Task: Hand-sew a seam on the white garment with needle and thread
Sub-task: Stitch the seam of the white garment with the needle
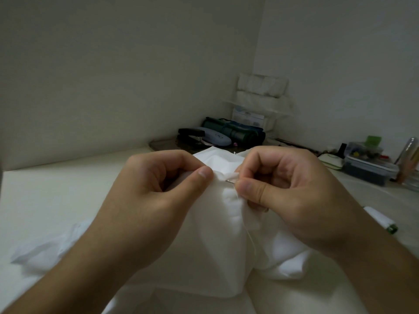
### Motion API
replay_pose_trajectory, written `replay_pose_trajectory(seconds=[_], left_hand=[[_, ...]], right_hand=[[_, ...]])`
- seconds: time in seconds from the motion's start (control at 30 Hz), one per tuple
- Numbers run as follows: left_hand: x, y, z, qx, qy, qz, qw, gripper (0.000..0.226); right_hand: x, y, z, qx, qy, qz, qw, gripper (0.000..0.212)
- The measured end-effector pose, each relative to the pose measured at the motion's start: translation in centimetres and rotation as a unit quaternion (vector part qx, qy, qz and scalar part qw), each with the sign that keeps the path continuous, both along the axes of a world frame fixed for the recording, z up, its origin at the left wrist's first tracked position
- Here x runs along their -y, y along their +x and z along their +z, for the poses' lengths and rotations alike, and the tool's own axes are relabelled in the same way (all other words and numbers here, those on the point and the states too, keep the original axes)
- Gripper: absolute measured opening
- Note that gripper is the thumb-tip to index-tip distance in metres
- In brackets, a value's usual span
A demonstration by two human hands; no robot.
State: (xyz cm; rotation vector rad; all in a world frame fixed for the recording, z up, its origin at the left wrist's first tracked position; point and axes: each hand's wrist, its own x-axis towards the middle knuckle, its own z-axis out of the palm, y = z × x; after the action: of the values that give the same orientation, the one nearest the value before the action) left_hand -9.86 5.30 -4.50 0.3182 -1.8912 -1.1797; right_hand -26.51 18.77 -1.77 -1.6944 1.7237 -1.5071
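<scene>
The white garment [215, 241] is bunched up on the pale table in front of me and lifted at its top edge. My left hand [149, 200] pinches the folded edge between thumb and curled fingers. My right hand [292, 193] pinches a thin metal needle [230, 181] that pokes into the fold just right of my left thumb. A white thread [249, 234] trails down from the needle over the cloth.
A spool of white thread [381, 219] lies on the table at the right. At the back stand a stapler [192, 133], a glasses case [214, 135], a green roll [233, 130], stacked white packs [260, 96] and a plastic box [367, 164] of small items.
</scene>
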Motion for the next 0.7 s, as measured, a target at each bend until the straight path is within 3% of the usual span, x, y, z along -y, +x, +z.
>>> replay_pose_trajectory(seconds=[0.7], left_hand=[[0.06, -0.3, -0.23, 0.015, 0.005, -0.026, 1.0, 0.025]], right_hand=[[0.3, 0.19, -0.27, -0.017, -0.018, 0.006, 1.0, 0.012]])
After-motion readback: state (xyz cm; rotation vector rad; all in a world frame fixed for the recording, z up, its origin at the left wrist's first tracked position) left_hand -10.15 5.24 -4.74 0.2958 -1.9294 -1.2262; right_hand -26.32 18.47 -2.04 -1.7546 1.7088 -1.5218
